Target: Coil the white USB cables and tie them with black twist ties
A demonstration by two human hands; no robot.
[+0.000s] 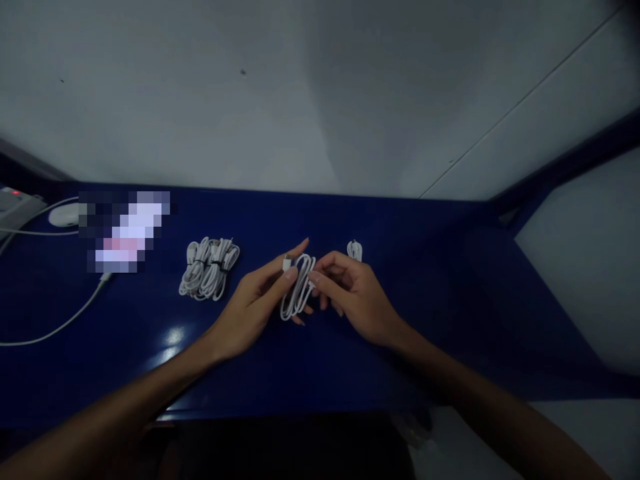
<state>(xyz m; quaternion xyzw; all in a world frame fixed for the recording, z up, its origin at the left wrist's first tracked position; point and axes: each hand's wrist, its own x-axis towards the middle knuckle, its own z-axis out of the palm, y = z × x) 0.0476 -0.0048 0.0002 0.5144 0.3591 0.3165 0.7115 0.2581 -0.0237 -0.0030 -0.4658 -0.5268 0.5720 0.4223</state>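
A white USB cable (pixel 299 293), wound into an oblong coil, is held between my two hands above the blue table. My left hand (pixel 257 297) is closed on the coil's left side, its thumb pressed on the strands, with a USB plug sticking up beside it. On the other side my right hand (pixel 353 290) pinches the cable near its small white connector end. Several coiled white cables (pixel 205 270) with black ties lie bundled to the left of my hands. Behind my right hand, another coiled white cable (pixel 355 250) rests partly hidden.
The blue table (pixel 280 373) meets a pale wall (pixel 200 120) at its back edge. At the left lie a pixelated, lit phone-like object (pixel 133 233) with a white cord, a white rounded object (pixel 64 215) and a power strip (pixel 17 207) with a red light.
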